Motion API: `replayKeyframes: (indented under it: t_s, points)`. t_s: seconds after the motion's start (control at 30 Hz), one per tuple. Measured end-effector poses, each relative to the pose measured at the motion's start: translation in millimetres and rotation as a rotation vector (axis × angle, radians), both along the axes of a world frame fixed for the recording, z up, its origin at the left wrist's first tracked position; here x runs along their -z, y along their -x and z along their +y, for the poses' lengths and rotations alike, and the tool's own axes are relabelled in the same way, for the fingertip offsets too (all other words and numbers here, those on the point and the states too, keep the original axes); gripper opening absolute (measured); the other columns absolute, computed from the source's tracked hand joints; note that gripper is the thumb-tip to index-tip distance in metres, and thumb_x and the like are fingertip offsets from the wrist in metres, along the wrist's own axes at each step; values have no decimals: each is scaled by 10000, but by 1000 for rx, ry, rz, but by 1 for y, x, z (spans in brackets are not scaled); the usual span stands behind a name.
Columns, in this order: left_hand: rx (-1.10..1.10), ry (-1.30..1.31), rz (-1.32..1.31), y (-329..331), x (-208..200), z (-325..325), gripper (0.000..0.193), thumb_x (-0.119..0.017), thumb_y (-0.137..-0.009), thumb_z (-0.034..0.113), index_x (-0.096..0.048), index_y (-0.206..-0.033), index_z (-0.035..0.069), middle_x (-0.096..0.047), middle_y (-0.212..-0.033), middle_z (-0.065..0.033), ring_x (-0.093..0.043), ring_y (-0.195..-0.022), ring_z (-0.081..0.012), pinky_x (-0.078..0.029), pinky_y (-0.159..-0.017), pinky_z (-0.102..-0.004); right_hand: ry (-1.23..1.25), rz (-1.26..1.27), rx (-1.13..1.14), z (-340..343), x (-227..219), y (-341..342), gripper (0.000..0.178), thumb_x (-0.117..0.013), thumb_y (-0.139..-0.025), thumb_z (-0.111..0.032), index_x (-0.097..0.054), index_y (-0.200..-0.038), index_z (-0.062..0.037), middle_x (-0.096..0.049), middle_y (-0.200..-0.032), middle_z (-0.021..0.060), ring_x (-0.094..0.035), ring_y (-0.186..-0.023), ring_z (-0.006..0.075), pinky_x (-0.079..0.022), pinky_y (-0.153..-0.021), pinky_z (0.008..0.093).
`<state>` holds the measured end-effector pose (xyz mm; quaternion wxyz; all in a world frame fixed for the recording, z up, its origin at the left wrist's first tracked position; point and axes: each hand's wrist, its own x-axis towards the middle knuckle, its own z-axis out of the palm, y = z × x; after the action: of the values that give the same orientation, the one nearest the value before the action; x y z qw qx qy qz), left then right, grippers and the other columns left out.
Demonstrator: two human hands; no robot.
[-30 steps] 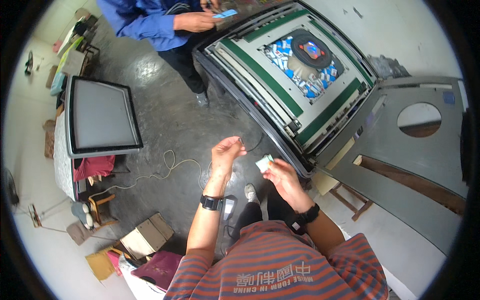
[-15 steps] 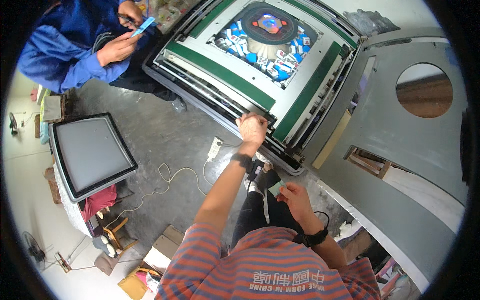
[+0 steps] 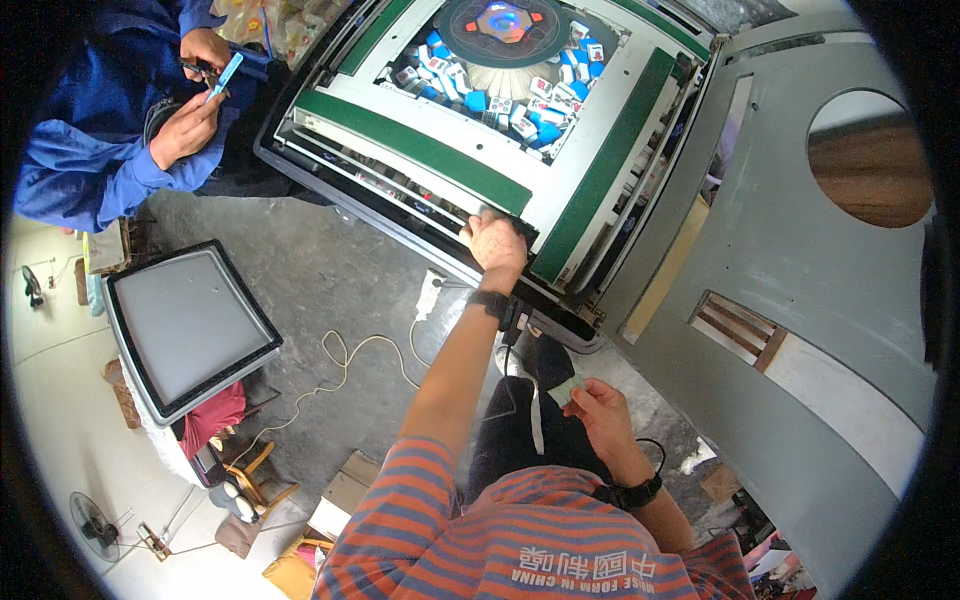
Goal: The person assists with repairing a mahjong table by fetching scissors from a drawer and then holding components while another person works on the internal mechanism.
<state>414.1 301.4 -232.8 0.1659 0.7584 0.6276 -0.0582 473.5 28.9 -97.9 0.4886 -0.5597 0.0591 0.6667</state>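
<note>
In front of me stands an automatic mahjong table (image 3: 440, 165) with its top off, showing white panels and green strips. Its central well holds many blue-and-white mahjong tiles (image 3: 475, 101) around a round black centre unit (image 3: 503, 32). My left hand (image 3: 497, 243) reaches to the table's near corner, at the end of a green strip. Its fingertips go down by the frame edge, against something dark, and are mostly hidden. Low in front of my body, my right hand (image 3: 598, 408) pinches a small, flat, pale green piece (image 3: 566, 391), whose kind I cannot make out.
A person in blue (image 3: 110, 150) stands at the left, holding a light blue object (image 3: 226, 76) and something dark. On the right leans a large grey panel (image 3: 770, 200) with a round hole. A black-rimmed grey board (image 3: 190, 330), a white power strip (image 3: 429, 294) and its cable lie left.
The view has shifted a little, so the table sits higher and further left. My left hand has tipped further down into the corner. My right hand still grips the pale green piece.
</note>
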Motion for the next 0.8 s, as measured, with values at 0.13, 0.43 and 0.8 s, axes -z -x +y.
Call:
replayKeyframes:
  t_s: [0.13, 0.43, 0.8]
  points:
    - [-16, -48, 14, 5, 13, 1, 211, -699, -702, 215, -727, -885, 116, -568, -1076, -57, -458, -1085, -256, -310, -920, -414, -11, -2, 19, -3, 0, 0, 129, -579, -913, -117, -625, -940, 0, -643, -867, 64, -600, -755, 128, -495, -713, 265]
    - [123, -262, -106, 10, 25, -13, 100, -659, -693, 181, -716, -745, 117, -601, -935, -40, -536, -968, -224, -339, -858, -406, -34, 7, 46, -6, 0, -3, 134, -578, -912, -116, -627, -950, 3, -652, -877, 60, -602, -756, 123, -497, -703, 260]
    - [245, -267, -119, 13, 28, -6, 67, -619, -683, 154, -672, -664, 118, -611, -762, -53, -595, -789, -218, -365, -783, -378, -48, 5, 22, 7, -5, -5, 140, -578, -910, -116, -625, -964, 4, -656, -898, 64, -611, -758, 126, -501, -704, 266]
